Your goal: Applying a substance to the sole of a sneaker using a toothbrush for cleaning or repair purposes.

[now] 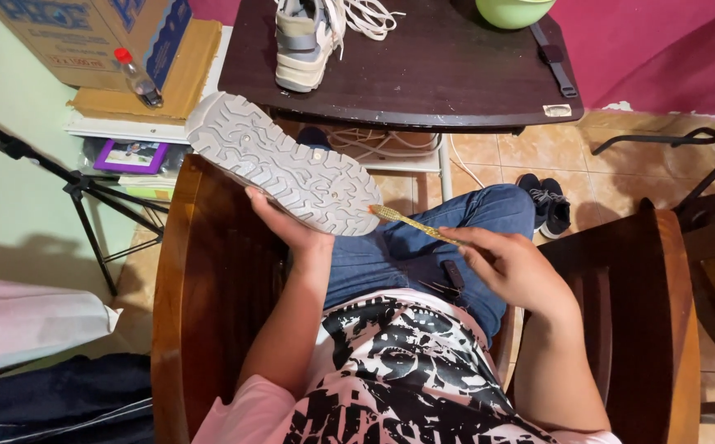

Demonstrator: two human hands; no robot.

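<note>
Where the hands meet: while the left hand (pixel 287 224) clamps the grey shoe (pixel 283 164) from below with its tread turned up, the right hand (pixel 512 267) closes on the handle of a yellow toothbrush (pixel 413 224).
Shoe: a grey sneaker, sole up, held tilted over the left knee, its heel end toward the bench (pixel 472 90) and its toe end toward the lap.
Sole: pale grey, deep lugged tread, fully in view.
Toothbrush: slim, yellow, pointing left; its head touches the toe edge of the sole.
Left hand: fingers wrapped under the shoe's side, thumb against the sole's rim.
Right hand: shut round the brush handle, well apart from the left hand, above the right thigh.
Lap: blue jeans (pixel 423 255), a black and white printed shirt below them.
Seat: a dark wooden chair, its arms on either side of the person.
Bench: dark wood, carrying a second grey sneaker (pixel 304 37) with loose white laces and a green bowl (pixel 512 11) at the far edge.
Floor: tan tiles, a small dark shoe (pixel 545 205) beside the right knee.
Left side: a cardboard box (pixel 86 33), a clear bottle with a red cap (pixel 137 78), a black tripod leg.
</note>
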